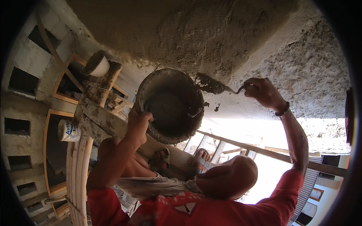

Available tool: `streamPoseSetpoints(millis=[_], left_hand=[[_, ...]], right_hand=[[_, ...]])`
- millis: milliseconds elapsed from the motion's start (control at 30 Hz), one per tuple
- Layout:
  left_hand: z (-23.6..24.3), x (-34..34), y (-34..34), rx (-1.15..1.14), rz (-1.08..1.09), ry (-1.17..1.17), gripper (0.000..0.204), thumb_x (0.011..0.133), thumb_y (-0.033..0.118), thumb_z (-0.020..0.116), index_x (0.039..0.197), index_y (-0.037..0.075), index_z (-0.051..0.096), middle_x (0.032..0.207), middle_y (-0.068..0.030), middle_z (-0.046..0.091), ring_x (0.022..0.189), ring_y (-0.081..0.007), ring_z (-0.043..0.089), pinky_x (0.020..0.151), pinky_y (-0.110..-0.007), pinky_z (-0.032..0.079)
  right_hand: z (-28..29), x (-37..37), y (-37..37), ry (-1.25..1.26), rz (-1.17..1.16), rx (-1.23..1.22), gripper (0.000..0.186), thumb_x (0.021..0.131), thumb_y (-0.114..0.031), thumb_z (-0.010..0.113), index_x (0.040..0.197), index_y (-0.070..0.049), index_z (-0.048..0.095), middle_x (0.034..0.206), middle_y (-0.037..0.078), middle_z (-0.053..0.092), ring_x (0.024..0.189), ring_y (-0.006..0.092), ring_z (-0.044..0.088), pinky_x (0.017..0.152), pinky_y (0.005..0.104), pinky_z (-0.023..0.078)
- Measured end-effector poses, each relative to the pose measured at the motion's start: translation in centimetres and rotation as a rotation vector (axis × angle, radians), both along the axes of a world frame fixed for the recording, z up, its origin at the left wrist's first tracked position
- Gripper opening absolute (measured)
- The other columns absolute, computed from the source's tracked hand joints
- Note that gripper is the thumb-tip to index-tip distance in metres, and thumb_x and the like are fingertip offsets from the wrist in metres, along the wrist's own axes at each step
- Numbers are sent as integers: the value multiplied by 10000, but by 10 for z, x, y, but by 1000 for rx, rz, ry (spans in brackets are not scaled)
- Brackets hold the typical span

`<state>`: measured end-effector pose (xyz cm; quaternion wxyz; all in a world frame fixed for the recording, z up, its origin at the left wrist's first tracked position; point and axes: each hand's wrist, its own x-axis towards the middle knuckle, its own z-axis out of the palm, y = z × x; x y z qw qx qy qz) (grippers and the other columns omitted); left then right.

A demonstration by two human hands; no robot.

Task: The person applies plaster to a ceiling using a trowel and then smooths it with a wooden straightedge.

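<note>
My left hand [138,123] grips the near left rim of a dark, mortar-crusted bucket [160,83], tilted so its inside shows. Wet grey mortar [164,107] lies within it. Closed round the handle of a trowel [215,86], my right hand [264,93] is out to the right, a dark band on its wrist. Mortar coats the trowel's blade, which is by the bucket's far right rim; a few dark clumps show just below it. Ahead is a wall surface with damp, dark plaster [181,34].
Rough, paler wall [309,67] continues at the right. I squat with sandalled feet on a narrow plank platform. A white bucket [98,64] and a small white tub [69,130] stand on the left near bamboo poles [78,165]. A wooden rail [271,153] crosses beyond my knees; bright open drop below.
</note>
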<state>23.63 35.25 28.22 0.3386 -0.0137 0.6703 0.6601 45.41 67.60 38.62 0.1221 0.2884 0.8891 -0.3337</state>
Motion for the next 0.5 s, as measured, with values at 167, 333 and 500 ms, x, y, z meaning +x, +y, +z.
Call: streamPoseSetpoints(millis=[167, 333, 500], left_hand=[[-2, -7, -1, -58, -65, -44, 490, 702, -31, 544, 1191, -14, 541, 1029, -64, 581, 850, -143, 550, 741, -287, 453], [4, 1, 9, -23, -99, 14, 495, 691, -19, 544, 1185, 2, 544, 1007, -62, 583, 858, -143, 550, 744, -285, 453], [7, 15, 28, 0, -202, 165, 531, 684, -22, 549, 1214, 13, 544, 932, -47, 607, 763, -130, 554, 653, -272, 455]], right_hand=[[82, 40, 54, 567, 184, 997, 186, 885, -44, 623, 1066, -1, 635, 1062, 131, 662, 687, 135, 659, 525, 244, 546], [44, 15, -7, 430, 400, 611, 230, 859, -112, 634, 1073, -27, 626, 1010, 128, 646, 693, 219, 648, 642, 336, 552], [-42, -15, -73, 93, 534, 758, 106, 780, -116, 630, 859, -45, 627, 800, 132, 599, 669, 246, 616, 648, 383, 537]])
